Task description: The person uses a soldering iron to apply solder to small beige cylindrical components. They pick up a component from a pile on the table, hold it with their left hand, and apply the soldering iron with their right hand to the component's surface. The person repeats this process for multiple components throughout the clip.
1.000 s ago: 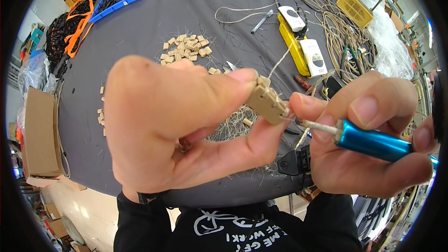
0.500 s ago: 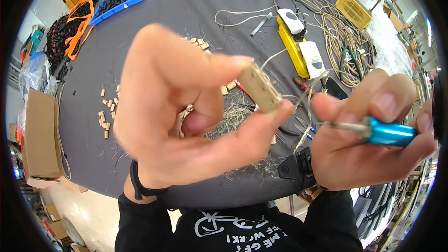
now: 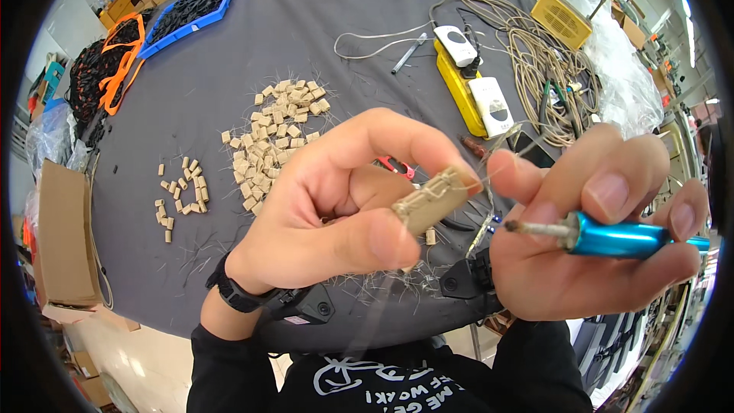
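Note:
Between the thumb and forefinger of my left hand [image 3: 329,214] is a small beige block [image 3: 433,203], with wire ends along its upper edge. My right hand [image 3: 589,222] is closed round a soldering iron [image 3: 621,235] with a shiny blue handle. The iron's dark tip points left, apart from the block. A thin wire runs between my right thumb and forefinger toward the block; I cannot tell whether it touches. Many similar beige blocks [image 3: 275,138] lie in a heap beyond my left hand, wire ends sticking out. Smaller beige pieces [image 3: 183,187] lie scattered farther left.
A yellow power strip [image 3: 459,95] with white plugs stands at the right, beside coiled cable [image 3: 535,53] and a yellow box [image 3: 562,17]. A blue tray [image 3: 191,19] of black parts sits far left, near a cardboard box [image 3: 69,237]. Wire clippings litter the grey table [image 3: 176,283].
My left hand has drawn back and down, and the block has turned so its wired edge faces up. My right hand has shifted slightly left with the soldering iron. The block heap now shows.

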A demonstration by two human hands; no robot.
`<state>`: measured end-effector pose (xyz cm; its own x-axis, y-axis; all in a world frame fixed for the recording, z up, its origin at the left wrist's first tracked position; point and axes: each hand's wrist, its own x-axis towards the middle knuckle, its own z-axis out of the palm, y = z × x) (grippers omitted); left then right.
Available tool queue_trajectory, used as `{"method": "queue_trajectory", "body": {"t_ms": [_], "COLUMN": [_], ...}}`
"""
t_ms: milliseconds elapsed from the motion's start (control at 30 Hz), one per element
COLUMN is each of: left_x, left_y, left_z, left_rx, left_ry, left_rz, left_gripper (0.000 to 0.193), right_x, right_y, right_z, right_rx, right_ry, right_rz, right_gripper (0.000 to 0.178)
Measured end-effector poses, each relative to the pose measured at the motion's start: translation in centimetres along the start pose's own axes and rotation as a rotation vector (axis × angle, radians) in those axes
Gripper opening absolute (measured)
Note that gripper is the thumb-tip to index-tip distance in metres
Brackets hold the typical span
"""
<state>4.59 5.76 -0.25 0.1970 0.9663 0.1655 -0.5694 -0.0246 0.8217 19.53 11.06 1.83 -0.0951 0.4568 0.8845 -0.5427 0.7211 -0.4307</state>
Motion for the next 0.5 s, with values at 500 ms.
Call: {"method": "queue_trajectory", "body": {"t_ms": [500], "left_x": [-0.23], "left_y": [0.16], "left_z": [0.25], "left_rx": [-0.079], "left_ry": [0.035], "left_rz": [-0.007], "left_gripper": [0.055], "right_x": [0.21], "right_y": [-0.03], "right_z": [0.17], "right_rx": [-0.102], "right_ry": [-0.1], "right_rz": [-0.055], "right_gripper": [0.038]}}
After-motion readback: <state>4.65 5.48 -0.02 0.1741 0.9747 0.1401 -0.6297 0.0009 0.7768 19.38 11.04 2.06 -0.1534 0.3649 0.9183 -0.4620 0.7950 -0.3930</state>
